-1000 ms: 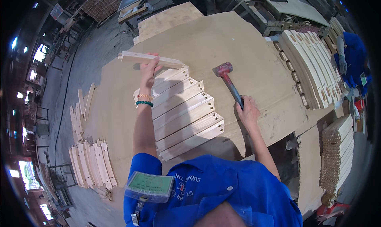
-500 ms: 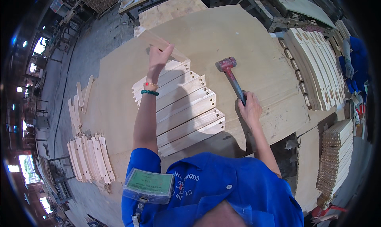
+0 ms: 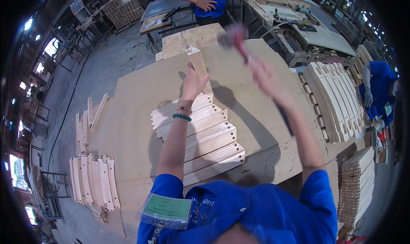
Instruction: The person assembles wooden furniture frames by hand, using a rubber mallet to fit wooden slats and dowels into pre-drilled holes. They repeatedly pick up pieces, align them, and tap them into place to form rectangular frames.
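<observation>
My left hand (image 3: 194, 85) is closed round a pale wooden piece (image 3: 197, 61), which stands tilted up from the table with one end raised. Just below that hand lies a row of wooden slats (image 3: 209, 133), side by side, with dark round holes at their right ends. My right hand (image 3: 265, 76), blurred by motion, grips the handle of a red mallet (image 3: 239, 41). The mallet's head is lifted to the right of the wooden piece's upper end, apart from it.
The brown board-covered table (image 3: 141, 90) carries a bundle of narrow wooden parts (image 3: 92, 180) at left. To the right stand stacked curved slats (image 3: 335, 101) and another wood stack (image 3: 356, 188). One person (image 3: 209, 5) stands beyond the table, another (image 3: 378, 90) at far right.
The mallet has gone up and away from the table in my right hand. My left hand has turned the wooden piece more upright. The view has tilted up, bringing in the person beyond the table.
</observation>
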Demonstrator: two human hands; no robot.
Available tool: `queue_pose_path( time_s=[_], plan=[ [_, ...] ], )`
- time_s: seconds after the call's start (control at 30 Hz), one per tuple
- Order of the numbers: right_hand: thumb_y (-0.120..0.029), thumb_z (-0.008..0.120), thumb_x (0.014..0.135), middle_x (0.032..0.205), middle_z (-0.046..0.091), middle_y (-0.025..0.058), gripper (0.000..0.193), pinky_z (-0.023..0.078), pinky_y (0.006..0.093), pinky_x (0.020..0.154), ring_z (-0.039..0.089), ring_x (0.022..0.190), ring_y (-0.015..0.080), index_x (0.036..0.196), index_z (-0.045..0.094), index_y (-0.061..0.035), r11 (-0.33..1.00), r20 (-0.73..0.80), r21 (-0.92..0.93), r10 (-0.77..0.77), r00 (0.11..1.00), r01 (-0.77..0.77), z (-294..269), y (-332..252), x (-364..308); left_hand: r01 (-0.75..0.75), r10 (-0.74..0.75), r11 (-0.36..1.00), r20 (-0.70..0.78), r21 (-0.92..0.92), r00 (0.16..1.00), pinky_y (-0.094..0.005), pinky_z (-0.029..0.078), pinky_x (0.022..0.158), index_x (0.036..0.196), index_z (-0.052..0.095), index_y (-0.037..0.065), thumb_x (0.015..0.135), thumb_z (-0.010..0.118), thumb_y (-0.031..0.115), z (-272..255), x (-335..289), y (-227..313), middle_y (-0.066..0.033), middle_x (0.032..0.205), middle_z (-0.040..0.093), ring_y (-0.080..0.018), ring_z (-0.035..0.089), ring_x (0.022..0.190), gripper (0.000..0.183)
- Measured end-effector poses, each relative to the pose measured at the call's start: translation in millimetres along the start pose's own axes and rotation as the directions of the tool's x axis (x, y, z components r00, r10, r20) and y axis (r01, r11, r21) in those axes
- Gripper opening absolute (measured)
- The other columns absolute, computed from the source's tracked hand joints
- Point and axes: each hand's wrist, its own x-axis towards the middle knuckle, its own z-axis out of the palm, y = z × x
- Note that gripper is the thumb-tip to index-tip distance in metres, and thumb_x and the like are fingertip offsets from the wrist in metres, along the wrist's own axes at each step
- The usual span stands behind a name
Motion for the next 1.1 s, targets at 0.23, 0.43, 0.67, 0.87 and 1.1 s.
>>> queue_pose_path(
  time_s=[0.23,0.43,0.67,0.87,1.1],
  plan=[
    [-0.027,0.041,0.096,0.092,0.064,0.0177,0.032,0.051,0.0421,0.067,0.064,0.077,0.0346,0.119,0.054,-0.0095,0.582,-0.028,-0.515,-0.745,0.666,0.629,14,-95,70,-0.044,0.044,0.999,0.002,-0.002,0.999,-0.0474,0.048,0.081,0.120,0.030,-0.001,0.076,0.071,0.026,2,5,5,-0.0294,0.104,0.059,-0.0432,0.060,0.096,0.066],
    [-0.039,0.031,0.098,0.089,0.061,0.0195,0.042,0.050,0.0427,0.072,0.062,0.083,0.0343,0.126,0.054,-0.0178,0.795,0.306,-0.604,0.167,0.937,0.055,26,-81,68,-0.041,0.041,0.997,0.003,0.066,0.999,-0.0460,0.047,0.083,0.119,0.034,-0.001,0.075,0.070,0.021,4,11,2,-0.0271,0.106,0.059,-0.0418,0.058,0.099,0.061],
    [-0.028,0.036,0.099,0.072,0.054,0.0095,0.031,0.044,0.0362,0.052,0.056,0.064,0.0248,0.093,0.051,-0.0013,0.149,0.179,-0.803,-0.863,0.472,0.576,-7,-74,96,-0.060,0.059,0.998,0.046,0.019,0.997,-0.0484,0.047,0.080,0.118,0.033,-0.002,0.075,0.072,0.028,7,9,1,-0.0283,0.098,0.061,-0.0431,0.060,0.095,0.066],
    [-0.058,0.042,0.091,0.056,0.048,0.0018,0.053,0.026,0.0195,0.029,0.032,0.034,0.0021,0.100,0.048,-0.0062,0.930,0.306,0.175,0.259,0.916,-0.322,44,16,42,-0.107,0.107,0.994,-0.002,-0.012,0.994,-0.0474,0.048,0.078,0.116,0.037,0.000,0.077,0.069,0.028,3,1,-18,-0.0248,0.100,0.062,-0.0419,0.060,0.094,0.058],
    [-0.048,0.057,0.088,0.071,0.063,0.0169,0.049,0.029,0.0176,0.031,0.036,0.033,0.0032,0.099,0.051,-0.0010,0.720,0.385,0.497,0.318,0.867,-0.485,63,29,31,-0.072,0.072,0.994,0.002,0.081,0.997,-0.0461,0.046,0.085,0.128,0.033,0.006,0.069,0.075,0.018,45,-29,-6,-0.0194,0.127,0.047,-0.0407,0.053,0.108,0.073]
  ],
)
